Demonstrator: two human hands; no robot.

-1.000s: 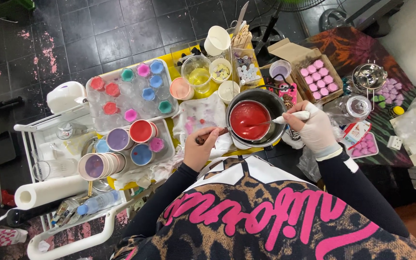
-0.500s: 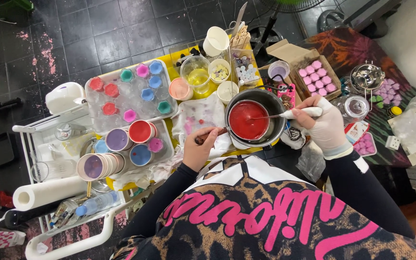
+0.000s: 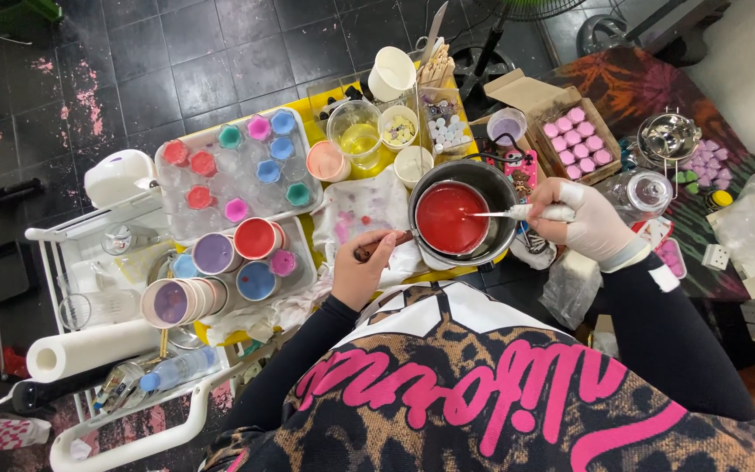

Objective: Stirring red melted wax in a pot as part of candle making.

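The pot handle (image 3: 384, 244) was gripped by the left hand (image 3: 362, 269), while a stirrer (image 3: 517, 212), lying left-right over the red wax (image 3: 450, 217), was pinched by right fingers (image 3: 542, 197).

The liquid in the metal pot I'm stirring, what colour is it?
Red: the liquid in the metal pot is an opaque, even red, shown clearly in the head view.

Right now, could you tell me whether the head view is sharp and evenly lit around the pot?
Head view: sharp at the pot of red liquid and both hands, left hand, gloved right hand; lighting even and soft, with a slight sheen on the red surface; wide-angle bending toward the edges, where the dark floor is dimmer.
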